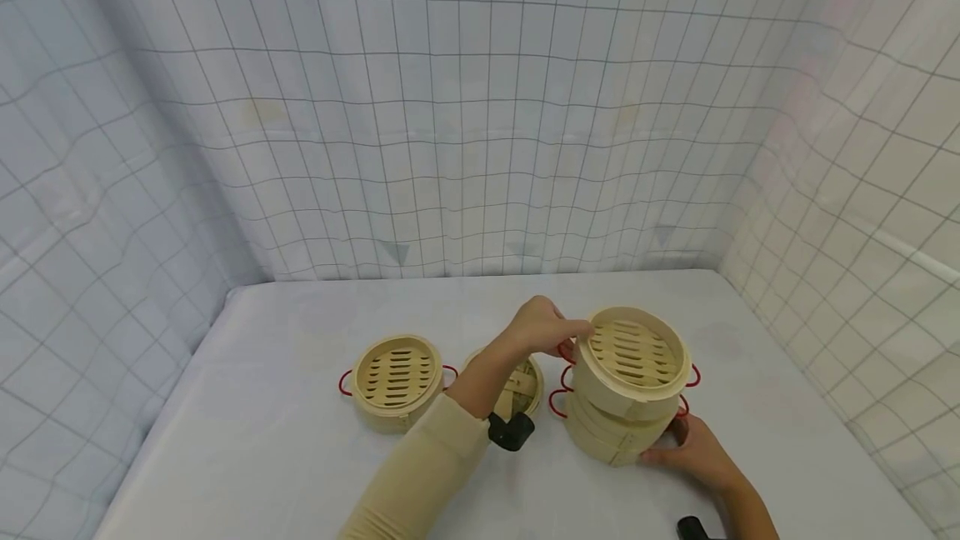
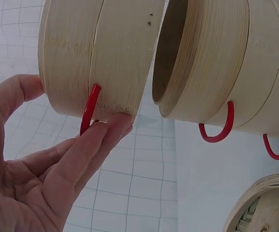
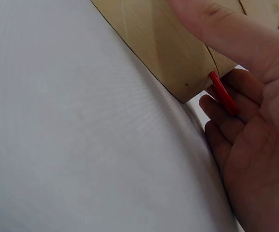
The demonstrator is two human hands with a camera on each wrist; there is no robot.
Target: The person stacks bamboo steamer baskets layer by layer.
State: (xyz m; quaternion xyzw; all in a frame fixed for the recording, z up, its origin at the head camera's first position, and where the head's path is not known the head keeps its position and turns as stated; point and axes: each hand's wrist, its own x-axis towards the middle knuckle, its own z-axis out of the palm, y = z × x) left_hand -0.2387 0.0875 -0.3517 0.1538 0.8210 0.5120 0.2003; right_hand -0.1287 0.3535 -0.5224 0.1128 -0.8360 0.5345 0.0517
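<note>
Well inside the edges of the table (image 1: 247, 407), with room at the frame's left: holding in left fingers (image 1: 576, 329), right of centre, a pale, slatted, red-handled steamer basket (image 1: 633, 354), tilted above a stack (image 1: 609, 433) gripped by right fingers (image 1: 660, 457).

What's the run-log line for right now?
Left hand: grips top basket, tilted over lower stack | Right hand: holds lower stack | Separate basket: on table, left of stack

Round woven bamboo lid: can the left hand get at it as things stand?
Probably not yet: the left hand holds a round tan bamboo basket. Once freed, it could likely reach the nearby lid.
</note>
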